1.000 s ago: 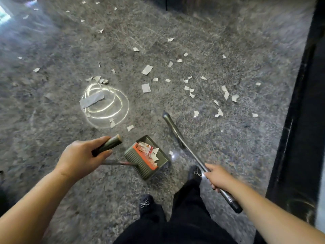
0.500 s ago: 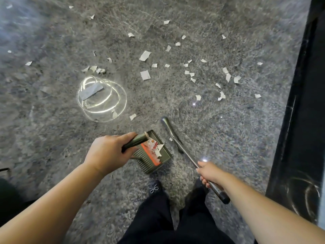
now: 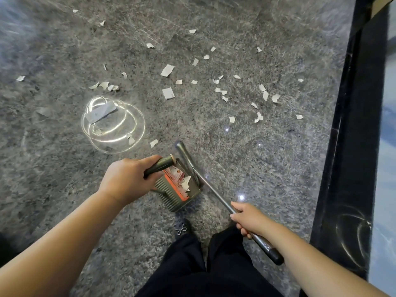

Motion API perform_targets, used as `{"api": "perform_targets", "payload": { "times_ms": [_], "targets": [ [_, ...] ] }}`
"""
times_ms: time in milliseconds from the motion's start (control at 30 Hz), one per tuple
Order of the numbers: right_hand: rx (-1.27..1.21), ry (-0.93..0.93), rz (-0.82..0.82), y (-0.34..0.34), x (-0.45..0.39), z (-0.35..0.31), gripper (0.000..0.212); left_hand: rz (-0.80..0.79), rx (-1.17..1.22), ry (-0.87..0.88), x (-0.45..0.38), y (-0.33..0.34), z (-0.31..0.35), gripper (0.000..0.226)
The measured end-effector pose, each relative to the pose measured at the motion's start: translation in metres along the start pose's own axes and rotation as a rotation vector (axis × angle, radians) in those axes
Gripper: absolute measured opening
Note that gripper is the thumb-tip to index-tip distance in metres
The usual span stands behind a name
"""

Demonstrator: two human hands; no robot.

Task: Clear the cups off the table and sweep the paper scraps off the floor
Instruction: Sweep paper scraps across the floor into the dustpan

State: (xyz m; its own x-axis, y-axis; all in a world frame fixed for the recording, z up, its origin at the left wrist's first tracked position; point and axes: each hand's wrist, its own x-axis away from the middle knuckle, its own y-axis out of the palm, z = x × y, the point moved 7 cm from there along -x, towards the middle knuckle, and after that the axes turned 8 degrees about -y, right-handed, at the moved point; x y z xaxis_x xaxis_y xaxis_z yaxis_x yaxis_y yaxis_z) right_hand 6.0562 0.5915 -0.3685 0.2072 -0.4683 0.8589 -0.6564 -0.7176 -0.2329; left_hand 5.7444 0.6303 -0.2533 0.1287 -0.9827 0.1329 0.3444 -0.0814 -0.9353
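Dozens of small white torn paper scraps (image 3: 167,70) lie scattered over the polished grey speckled stone floor (image 3: 64,189), most between 11 and 2 o'clock from the person's feet, well apart from the tools. Left hand (image 3: 126,181) curls round the dark olive handle (image 3: 159,165) of the olive-green plastic dustpan with an orange strip (image 3: 177,190), which sits at 12 o'clock just ahead of the black shoe with a small bow (image 3: 181,228); a few scraps and a printed wrapper are already in the pan. Right hand (image 3: 246,218) grips the metal broom shaft with a black end grip (image 3: 216,195) partway down; the broom head (image 3: 182,150) sits beside the pan's far right edge, touching or nearly so, hard to tell. One larger grey paper strip (image 3: 100,112) lies at 10 o'clock inside a bright ring-shaped light reflection. Black glossy border band (image 3: 351,146) runs along 3 o'clock. No cups or table in view. Judged: sweeping is at an early stage, most scraps uncollected. Risks: the pan looks tilted, so a swing could spill the collected pieces; light scraps could flutter away from a fast stroke or slide under the pan lip if it is not flat; scraps near 2 o'clock may be pushed against the black band and missed.
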Motion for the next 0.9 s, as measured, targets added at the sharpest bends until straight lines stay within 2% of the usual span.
{"api": "perform_targets", "payload": {
  "times_ms": [200, 333, 567, 667, 800, 900],
  "targets": [
    [0.164, 0.033, 0.070, -0.034, -0.015, -0.008, 0.057, -0.012, -0.017, -0.076, 0.009, -0.009, -0.017, 0.041],
    [0.311, 0.073, 0.054, -0.044, -0.018, 0.001, 0.050, 0.007, -0.047, -0.122, 0.009, -0.017, -0.030, 0.045],
    [0.741, 0.153, -0.111, -0.025, -0.004, 0.023, 0.044, -0.006, -0.044, -0.145, 0.001, -0.020, -0.033, 0.045],
    [0.735, 0.136, -0.178, -0.005, 0.001, 0.027, 0.047, -0.018, -0.044, -0.156, -0.002, -0.018, -0.030, 0.047],
    [0.681, 0.105, -0.229, 0.014, 0.005, 0.016, 0.060, 0.050, -0.032, -0.097, 0.001, -0.018, -0.027, 0.042],
    [0.610, 0.053, -0.225, 0.018, 0.001, 0.003, 0.053, 0.071, -0.039, -0.078, 0.002, -0.017, -0.031, 0.042]
  ]
}}
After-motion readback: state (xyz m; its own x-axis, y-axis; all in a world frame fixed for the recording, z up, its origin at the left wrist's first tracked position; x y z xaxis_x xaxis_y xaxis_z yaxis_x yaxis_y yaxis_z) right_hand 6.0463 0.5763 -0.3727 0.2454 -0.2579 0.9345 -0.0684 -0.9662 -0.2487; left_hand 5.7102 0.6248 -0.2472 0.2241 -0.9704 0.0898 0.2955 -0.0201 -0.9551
